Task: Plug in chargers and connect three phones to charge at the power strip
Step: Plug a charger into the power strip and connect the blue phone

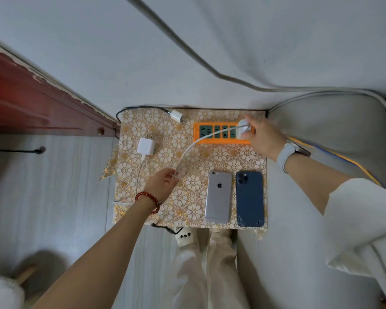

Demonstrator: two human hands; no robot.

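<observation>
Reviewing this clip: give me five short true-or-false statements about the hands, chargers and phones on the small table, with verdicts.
1. The right hand holds a white charger at the orange power strip. True.
2. The left hand is empty. False: it pinches the white cable that runs from that charger.
3. Two phones lie face down side by side, the silver phone and the blue phone. True.
4. A cable is already plugged into the blue phone. False: neither phone has a cable in it.
5. Every charger sits in the strip. False: two white chargers, one and another, lie loose on the patterned cloth.
</observation>
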